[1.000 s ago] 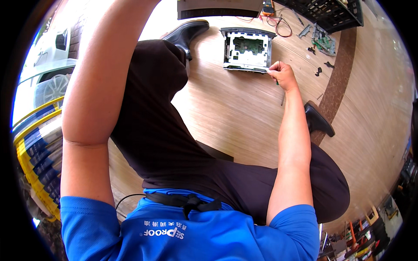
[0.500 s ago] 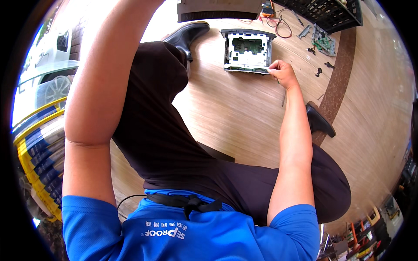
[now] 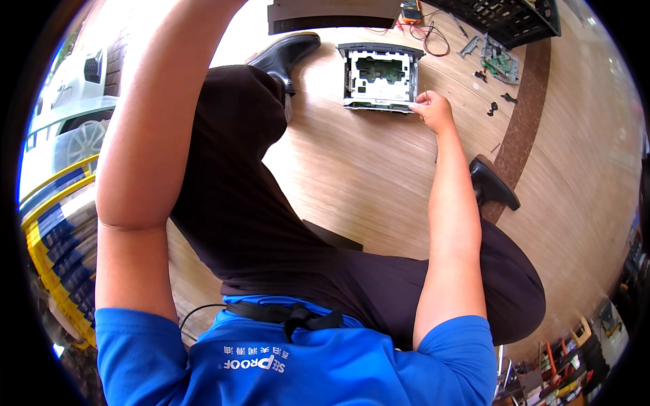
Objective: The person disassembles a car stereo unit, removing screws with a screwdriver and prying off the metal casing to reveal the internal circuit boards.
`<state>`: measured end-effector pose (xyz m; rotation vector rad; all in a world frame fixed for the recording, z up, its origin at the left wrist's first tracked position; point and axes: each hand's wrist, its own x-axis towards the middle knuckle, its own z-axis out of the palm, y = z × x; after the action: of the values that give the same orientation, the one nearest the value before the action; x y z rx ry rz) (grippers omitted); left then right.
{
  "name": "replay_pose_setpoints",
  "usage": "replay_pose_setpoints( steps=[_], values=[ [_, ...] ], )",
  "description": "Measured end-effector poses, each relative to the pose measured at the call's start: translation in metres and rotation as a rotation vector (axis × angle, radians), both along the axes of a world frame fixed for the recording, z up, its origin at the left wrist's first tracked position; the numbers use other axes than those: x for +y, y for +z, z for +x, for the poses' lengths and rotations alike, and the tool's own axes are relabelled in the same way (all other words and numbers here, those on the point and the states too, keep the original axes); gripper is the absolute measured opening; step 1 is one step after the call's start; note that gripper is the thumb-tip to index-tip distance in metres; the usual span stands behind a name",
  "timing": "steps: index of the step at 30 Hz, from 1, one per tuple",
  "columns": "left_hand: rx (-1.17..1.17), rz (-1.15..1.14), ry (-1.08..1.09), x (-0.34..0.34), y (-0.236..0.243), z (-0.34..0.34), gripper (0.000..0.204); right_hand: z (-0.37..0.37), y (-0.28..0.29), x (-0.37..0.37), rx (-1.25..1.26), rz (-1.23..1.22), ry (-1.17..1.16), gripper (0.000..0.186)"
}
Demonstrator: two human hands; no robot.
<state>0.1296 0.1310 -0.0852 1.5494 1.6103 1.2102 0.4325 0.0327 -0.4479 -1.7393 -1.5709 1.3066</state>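
Observation:
An opened electronic unit [image 3: 407, 76] lies on the floor in front of me. It is a boxy metal chassis with a white frame around a green circuit board [image 3: 386, 70] and a dark strip along its far edge. My right hand [image 3: 435, 111] is at its near right corner, thumb and fingertips pinched together on the edge. Whether something small is also between those fingers is hidden. My left forearm [image 3: 176, 74] reaches up past the top of the view, so my left hand is out of sight.
A dark-fronted box [image 3: 332, 17] stands beyond the unit. To the right are an orange meter [image 3: 410, 12] with leads, a black crate [image 3: 511, 24], a loose circuit board [image 3: 500, 62] and small black pieces [image 3: 492, 109]. My boots [image 3: 288, 57] flank the work area.
The whole view has shifted slightly, moving the scene a little left. My right hand stays at the unit's near right corner, its fingers a little differently bent.

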Motion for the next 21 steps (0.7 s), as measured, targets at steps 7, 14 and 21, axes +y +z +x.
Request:
replay_pose_setpoints(
  steps=[7,14,21],
  values=[
    [-0.025,-0.052,0.031,-0.002,0.002,-0.001,0.033,-0.001,-0.002,0.0,-0.281,0.086,0.076,0.033],
    [-0.027,-0.028,0.015,-0.001,-0.001,-0.001,0.031,0.002,-0.016,-0.005,-0.046,-0.06,-0.059,0.036],
    [-0.018,0.035,-0.072,-0.012,0.001,0.002,0.029,-0.005,-0.001,-0.008,0.101,-0.215,-0.096,0.034]
  ],
)
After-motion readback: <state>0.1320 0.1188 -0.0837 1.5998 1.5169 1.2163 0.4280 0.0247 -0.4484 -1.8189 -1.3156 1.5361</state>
